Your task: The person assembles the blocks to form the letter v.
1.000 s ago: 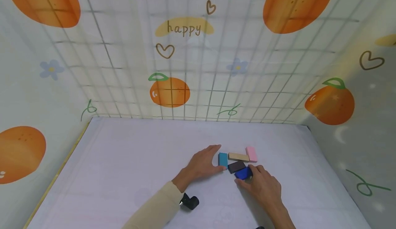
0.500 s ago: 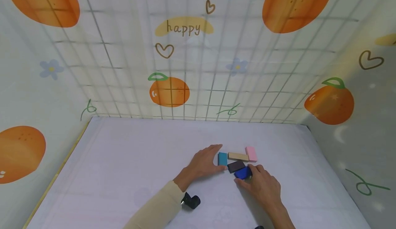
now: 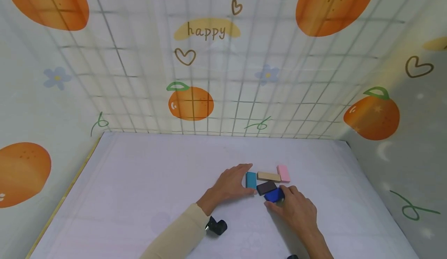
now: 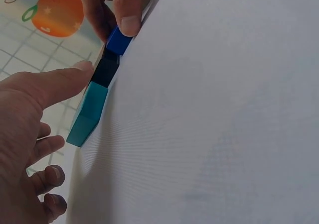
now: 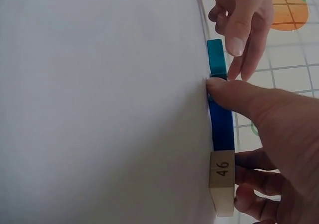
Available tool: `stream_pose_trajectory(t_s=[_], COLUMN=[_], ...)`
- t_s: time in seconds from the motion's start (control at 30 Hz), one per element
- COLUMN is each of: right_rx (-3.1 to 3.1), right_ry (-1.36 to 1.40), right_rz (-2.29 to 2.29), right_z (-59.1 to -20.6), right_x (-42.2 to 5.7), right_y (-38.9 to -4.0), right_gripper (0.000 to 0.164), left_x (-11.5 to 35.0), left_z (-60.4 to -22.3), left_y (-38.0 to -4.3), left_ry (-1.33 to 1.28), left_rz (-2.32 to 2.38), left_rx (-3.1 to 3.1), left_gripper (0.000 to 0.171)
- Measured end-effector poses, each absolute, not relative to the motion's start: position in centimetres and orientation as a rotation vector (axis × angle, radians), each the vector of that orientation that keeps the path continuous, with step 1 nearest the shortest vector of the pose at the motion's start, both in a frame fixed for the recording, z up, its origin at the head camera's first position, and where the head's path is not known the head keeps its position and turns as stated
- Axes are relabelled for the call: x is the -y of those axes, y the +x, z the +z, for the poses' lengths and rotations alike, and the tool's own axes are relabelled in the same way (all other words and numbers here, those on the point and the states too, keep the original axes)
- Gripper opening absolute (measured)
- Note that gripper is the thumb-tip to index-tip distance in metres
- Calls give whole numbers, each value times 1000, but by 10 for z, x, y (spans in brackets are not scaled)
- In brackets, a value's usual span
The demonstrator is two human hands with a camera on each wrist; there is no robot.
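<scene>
On the white table, my left hand (image 3: 230,183) lies beside a teal block (image 3: 251,180), thumb and fingers spread around it. The left wrist view shows its thumb reaching over the row of blocks and its other fingers loosely bent, apart from the teal block. A black block (image 3: 266,188) lies right of the teal one and meets a blue block (image 3: 274,195). My right hand (image 3: 298,208) pinches the blue block between thumb and fingers. A wooden block marked 46 (image 5: 222,176) sits by that hand's other fingers, hidden under the hand in the head view.
Behind the black block lies a plain wooden block (image 3: 268,176), with a pink block (image 3: 283,173) at its right end. A small black object (image 3: 217,226) is by the left sleeve (image 3: 178,233). Printed curtains (image 3: 223,68) enclose the table's back and sides.
My left hand has shifted very slightly to the right beside the teal block. The right hand and the blocks look almost unmoved.
</scene>
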State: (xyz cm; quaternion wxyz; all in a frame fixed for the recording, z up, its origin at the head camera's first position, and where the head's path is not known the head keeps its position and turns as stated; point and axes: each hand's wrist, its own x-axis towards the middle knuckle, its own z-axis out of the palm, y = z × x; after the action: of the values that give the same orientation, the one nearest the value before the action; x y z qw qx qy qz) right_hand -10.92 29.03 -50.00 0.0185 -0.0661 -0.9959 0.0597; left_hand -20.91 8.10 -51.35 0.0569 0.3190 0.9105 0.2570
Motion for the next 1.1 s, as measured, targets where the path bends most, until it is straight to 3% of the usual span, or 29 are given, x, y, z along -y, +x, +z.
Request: stream_pose_trajectory(t_s=[1.1], right_rx=[3094], right_ry=[-218], right_rz=[163], right_z=[-500], right_x=[-290], right_y=[-110], right_gripper=[91], left_x=[-89], left_z=[-521], left_y=[-213], left_ry=[972], left_rz=[724], left_rx=[-2778], left_gripper=[79])
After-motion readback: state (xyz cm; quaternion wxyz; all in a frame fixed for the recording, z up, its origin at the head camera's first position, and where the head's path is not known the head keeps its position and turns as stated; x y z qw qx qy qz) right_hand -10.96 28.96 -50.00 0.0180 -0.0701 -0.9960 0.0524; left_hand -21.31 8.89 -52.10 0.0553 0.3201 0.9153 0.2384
